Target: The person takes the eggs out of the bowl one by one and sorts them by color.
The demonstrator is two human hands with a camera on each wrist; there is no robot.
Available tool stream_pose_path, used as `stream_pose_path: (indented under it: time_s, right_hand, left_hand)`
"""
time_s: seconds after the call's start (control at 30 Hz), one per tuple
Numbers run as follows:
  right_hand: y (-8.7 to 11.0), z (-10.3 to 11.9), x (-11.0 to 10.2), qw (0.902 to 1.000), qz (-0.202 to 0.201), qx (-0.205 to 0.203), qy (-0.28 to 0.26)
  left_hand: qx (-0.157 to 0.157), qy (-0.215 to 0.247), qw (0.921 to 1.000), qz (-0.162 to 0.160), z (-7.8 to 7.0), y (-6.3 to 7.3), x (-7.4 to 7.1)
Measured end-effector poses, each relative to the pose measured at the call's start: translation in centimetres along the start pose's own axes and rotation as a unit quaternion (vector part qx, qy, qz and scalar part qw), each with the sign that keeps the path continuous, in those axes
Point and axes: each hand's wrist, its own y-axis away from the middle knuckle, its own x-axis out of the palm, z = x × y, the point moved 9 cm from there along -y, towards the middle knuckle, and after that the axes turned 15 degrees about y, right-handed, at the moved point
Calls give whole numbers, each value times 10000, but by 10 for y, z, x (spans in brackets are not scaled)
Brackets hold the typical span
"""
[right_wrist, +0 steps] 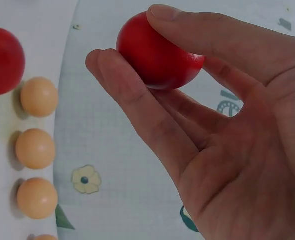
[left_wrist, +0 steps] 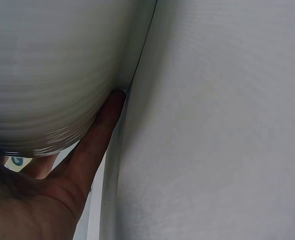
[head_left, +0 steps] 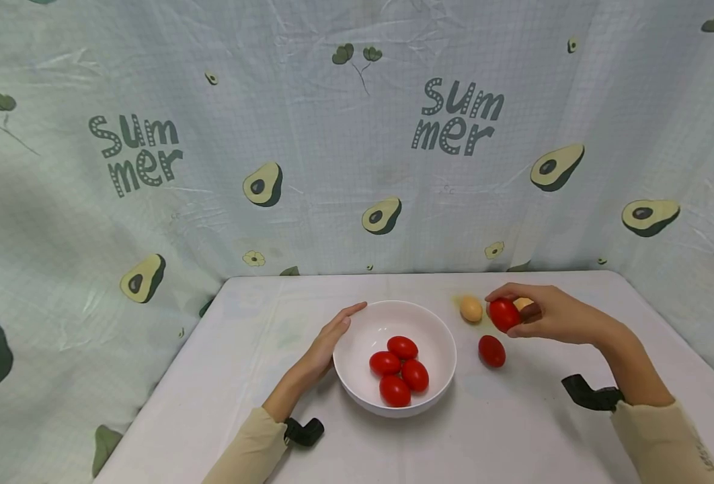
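My right hand [head_left: 550,314] pinches a red egg [head_left: 504,314] between thumb and fingers, above the right side of the table. The right wrist view shows this red egg [right_wrist: 160,52] held near the fingertips. My left hand [head_left: 323,346] rests against the outside of a white bowl [head_left: 357,396], at its left side. In the left wrist view its fingers [left_wrist: 95,145] lie nearly straight along the bowl's wall [left_wrist: 52,75]. Several red eggs [head_left: 395,391] lie together inside the bowl. Another red egg [head_left: 492,351] lies on the table, right of the bowl.
A light brown egg [head_left: 470,308] sits on the white table [head_left: 454,450] behind the lone red egg; the right wrist view shows several brown eggs [right_wrist: 36,149] in a row. A cloth printed with avocados [head_left: 308,134] hangs behind the table.
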Motion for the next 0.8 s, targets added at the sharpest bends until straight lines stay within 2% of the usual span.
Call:
stream_pose_path:
  time_s: [0.13, 0.37, 0.57, 0.8]
  right_hand:
    - [3, -7, 2, 10000, -21, 19, -15]
    - [2, -15, 3, 10000, -49, -72, -14]
    - [8, -34, 1, 9999, -27, 102, 116]
    - [12, -54, 6, 9994, 79, 301, -116]
  left_hand:
    - [21, 21, 10000, 83, 0, -1, 1]
    - [-58, -61, 9999, -88, 2, 0, -2]
    - [-11, -74, 9999, -84, 4, -1, -1]
    - [-60, -67, 9998, -175, 3, 0, -2]
